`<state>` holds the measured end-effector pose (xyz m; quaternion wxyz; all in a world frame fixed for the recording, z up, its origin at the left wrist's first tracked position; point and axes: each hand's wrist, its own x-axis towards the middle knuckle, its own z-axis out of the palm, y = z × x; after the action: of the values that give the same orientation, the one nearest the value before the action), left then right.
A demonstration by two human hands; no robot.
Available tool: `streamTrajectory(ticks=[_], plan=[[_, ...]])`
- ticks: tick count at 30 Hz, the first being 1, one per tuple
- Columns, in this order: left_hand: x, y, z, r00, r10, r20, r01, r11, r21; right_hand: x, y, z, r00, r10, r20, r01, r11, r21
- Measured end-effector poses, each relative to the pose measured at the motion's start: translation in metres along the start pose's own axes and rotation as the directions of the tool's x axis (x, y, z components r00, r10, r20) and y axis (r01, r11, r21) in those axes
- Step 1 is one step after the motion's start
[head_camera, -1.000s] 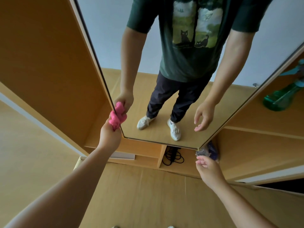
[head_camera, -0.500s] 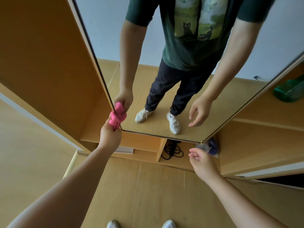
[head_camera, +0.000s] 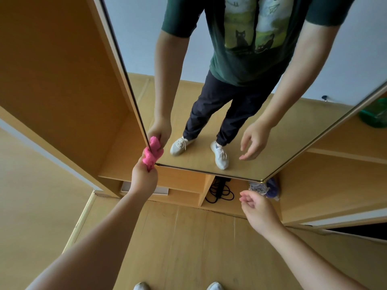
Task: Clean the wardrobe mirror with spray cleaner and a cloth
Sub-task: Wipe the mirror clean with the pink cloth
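The tall wardrobe mirror [head_camera: 209, 122] reflects a person in a green shirt and dark trousers. My left hand [head_camera: 144, 176] grips a bunched pink cloth [head_camera: 149, 159] and presses it against the mirror's lower left corner. My right hand [head_camera: 258, 211] hovers in front of the mirror's lower right corner, fingers loosely curled, holding nothing. A green spray bottle [head_camera: 374, 116] lies on a shelf at the far right, partly cut off by the frame edge.
Open wooden wardrobe shelves [head_camera: 184, 185] sit below the mirror, holding a coiled black cable [head_camera: 219, 190] and a crumpled bluish bag [head_camera: 266, 188]. A wooden side panel [head_camera: 58, 80] stands at left. Light wood floor [head_camera: 188, 248] lies underfoot, my shoe tips at the bottom edge.
The view has tilted down slightly; my shoes have come into sight. The left hand stays at the lower left corner with the cloth. The right hand has shifted a little left.
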<state>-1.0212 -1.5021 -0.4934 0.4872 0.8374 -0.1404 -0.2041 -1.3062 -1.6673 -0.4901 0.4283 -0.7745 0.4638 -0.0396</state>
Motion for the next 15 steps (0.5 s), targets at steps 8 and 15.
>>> streamTrajectory(ticks=[8, 15], plan=[[0.006, -0.019, 0.006, 0.999, -0.016, 0.033, 0.017, 1.000, -0.018, 0.001, -0.006, 0.010, 1.000, -0.020, 0.019, 0.021, 0.999, -0.039], [0.007, -0.018, 0.003, 0.998, -0.029, 0.054, 0.032, 0.998, -0.053, 0.000, -0.018, 0.015, 0.999, -0.046, 0.027, 0.048, 0.997, -0.067]])
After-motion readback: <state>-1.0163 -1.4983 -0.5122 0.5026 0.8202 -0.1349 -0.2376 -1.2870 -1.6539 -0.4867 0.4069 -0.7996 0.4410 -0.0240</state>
